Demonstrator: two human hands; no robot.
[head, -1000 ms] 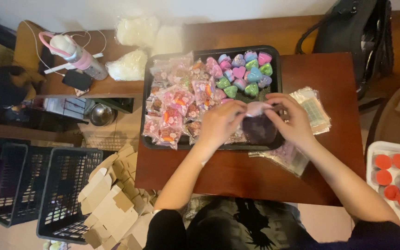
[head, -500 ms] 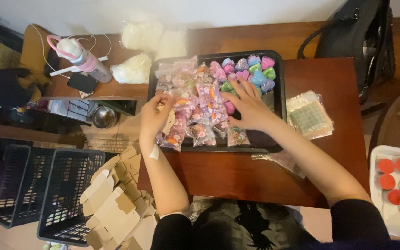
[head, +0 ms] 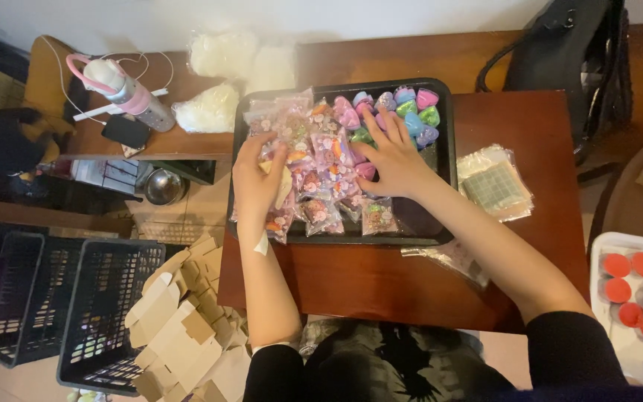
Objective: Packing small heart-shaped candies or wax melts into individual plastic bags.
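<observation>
Dark wooden counter (head: 381,283) bearing a black tray (head: 444,160): left hand (head: 257,179) pinching a small packet (head: 283,186), right hand (head: 396,160) spread flat over the wrapped packets (head: 321,160), grip wide.

the black tray (head: 444,160) sits on the dark wooden table, a shallow rectangle with rounded corners. its left and middle are heaped with small clear packets (head: 314,186) printed with pink flowers — they overlap one another at all angles, some with orange pieces inside. in the tray's far right corner lies a cluster of little heart-shaped pieces (head: 414,112) — pink, blue, green and purple — packed close together, touching the packets' edge.
</observation>
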